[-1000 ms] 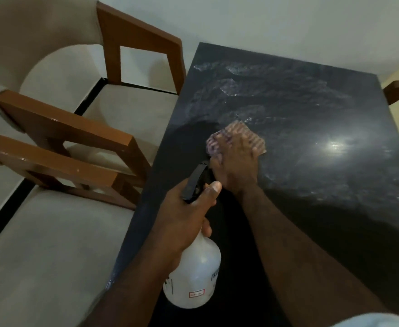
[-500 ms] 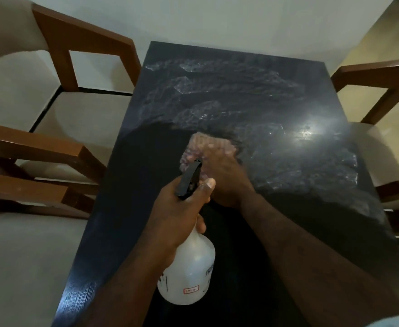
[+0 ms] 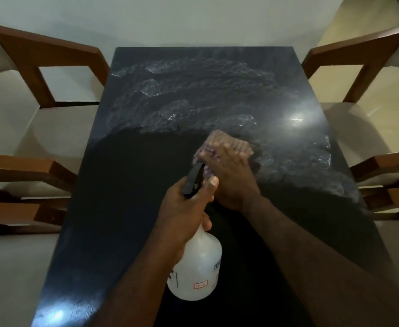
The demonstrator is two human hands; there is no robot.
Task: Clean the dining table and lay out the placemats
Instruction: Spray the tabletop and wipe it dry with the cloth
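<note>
Right now the dark dining table [image 3: 132,197] is showing a glossy top, with pale wet streaks spreading across its far half and the near half looking darker and plain. A pinkish checked cloth [image 3: 228,141] is lying on the table right of centre, blurred. The right hand [image 3: 231,178] is pressing down on the cloth, fingers laid flat over it rather than curled round it. The left hand [image 3: 184,208] is gripping the neck of a white spray bottle [image 3: 198,267], thumb resting by its black trigger head [image 3: 193,179], above the table's near part. Wooden left chairs [image 3: 47,55] and right chairs [image 3: 359,50] are standing close along both long edges, while tabletop is stretching left of the hands and beyond the cloth to the far edge
</note>
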